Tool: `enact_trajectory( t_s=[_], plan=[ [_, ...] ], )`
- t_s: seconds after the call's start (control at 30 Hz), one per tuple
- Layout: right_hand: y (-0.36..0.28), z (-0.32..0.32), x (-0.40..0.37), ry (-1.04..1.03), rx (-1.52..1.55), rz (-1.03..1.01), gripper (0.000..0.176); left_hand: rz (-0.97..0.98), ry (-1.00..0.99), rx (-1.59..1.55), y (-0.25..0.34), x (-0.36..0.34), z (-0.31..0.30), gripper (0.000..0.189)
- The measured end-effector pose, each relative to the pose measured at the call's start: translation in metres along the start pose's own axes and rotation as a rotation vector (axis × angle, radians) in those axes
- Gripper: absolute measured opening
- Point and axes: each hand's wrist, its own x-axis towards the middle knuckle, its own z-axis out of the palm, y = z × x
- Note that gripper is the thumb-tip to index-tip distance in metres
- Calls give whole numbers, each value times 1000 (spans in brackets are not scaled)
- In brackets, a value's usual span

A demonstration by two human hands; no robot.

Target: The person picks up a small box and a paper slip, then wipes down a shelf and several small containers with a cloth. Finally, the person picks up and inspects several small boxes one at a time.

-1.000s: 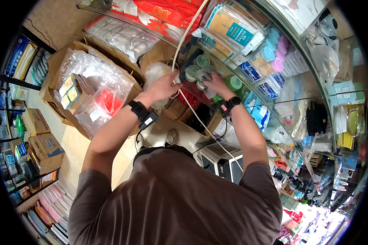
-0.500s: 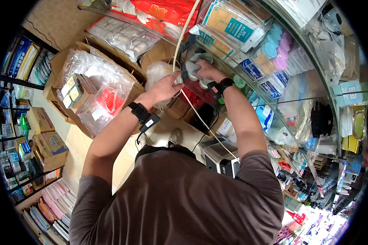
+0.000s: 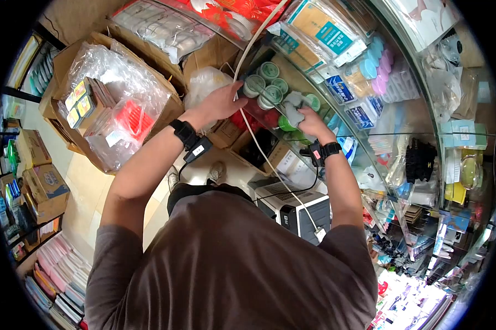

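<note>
My right hand [image 3: 313, 123] is closed round a bunched grey cloth [image 3: 295, 104], above the right end of a group of round tubs. Several tubs with pale green-and-white lids [image 3: 270, 95] stand close together on a glass shelf. A bright green tub [image 3: 286, 124] shows just under the cloth. My left hand [image 3: 221, 103] is at the left edge of this shelf, thumb and fingers apart, beside the nearest tubs and a white cable [image 3: 250, 127]. Its fingertips are partly hidden by the cable. Both wrists wear black bands with small devices.
On the left, an open cardboard box [image 3: 55, 104] holds clear plastic bags and a red item [image 3: 133, 124]. Above the tubs, glass shelving carries packets [image 3: 319, 30] and pink and blue cups [image 3: 369, 67]. A grey-and-black machine [image 3: 292, 212] stands on the floor.
My right hand has moved right with the grey cloth, uncovering the tub lids. My left hand has shifted slightly left and up. The whole view has turned a little.
</note>
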Motion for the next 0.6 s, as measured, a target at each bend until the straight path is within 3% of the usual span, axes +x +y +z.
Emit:
enact_trajectory(
  t_s=[0.07,0.17,0.27,0.47,0.6],
  plan=[
    [42,16,3,19,-22,72,44,15,-3,-20,-1,-1,-2,67],
    [-41,-23,-42,4,-237,261,36,-8,-49,-57,9,-4,-14,66],
    [-20,-6,-41,179,-387,218,37,55,-7,-101,1,-5,-9,65],
    [7,-3,-24,23,-270,192,39,75,-3,-90,-5,-2,-5,64],
    [-14,-6,-32,55,-256,191,42,4,-19,-101,-1,-3,-4,64]
  ],
)
